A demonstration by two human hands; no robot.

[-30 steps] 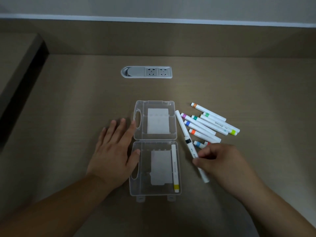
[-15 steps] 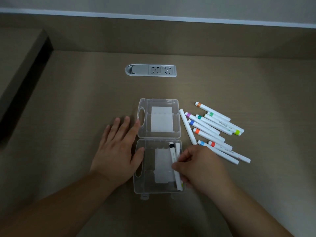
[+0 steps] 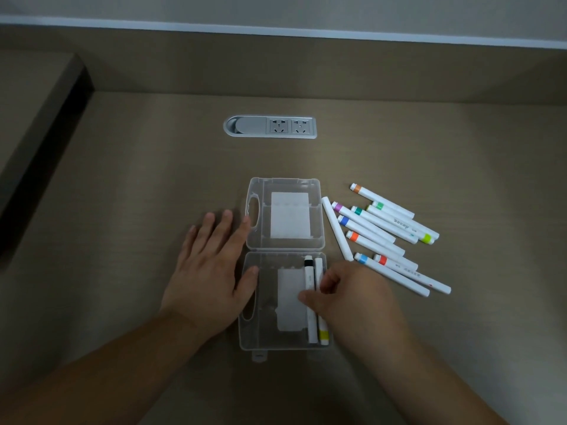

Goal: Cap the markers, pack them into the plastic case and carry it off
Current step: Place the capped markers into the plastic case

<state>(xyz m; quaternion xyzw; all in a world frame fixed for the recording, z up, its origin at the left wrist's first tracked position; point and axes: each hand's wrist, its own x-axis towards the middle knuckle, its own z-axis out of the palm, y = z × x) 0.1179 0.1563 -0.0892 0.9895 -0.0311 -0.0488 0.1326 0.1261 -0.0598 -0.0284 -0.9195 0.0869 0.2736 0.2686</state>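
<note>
Clear plastic case (image 3: 260, 342) lies open mid-counter; our left hand (image 3: 211, 271) rests spread on its edge, our right hand (image 3: 346, 296) pinches a black-banded marker (image 3: 310, 289) inside. Loose markers (image 3: 383, 231) wait rightward; the pinched one could settle crooked and jam later rows.

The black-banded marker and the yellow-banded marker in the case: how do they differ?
The black-banded marker has its colour band at the far end; the yellow-banded marker has its band at the near end. The black-banded one lies further inside the plastic case; the yellow-banded one lies against its right wall. The right hand touches the black-banded one. Both are white and lie parallel.
</note>
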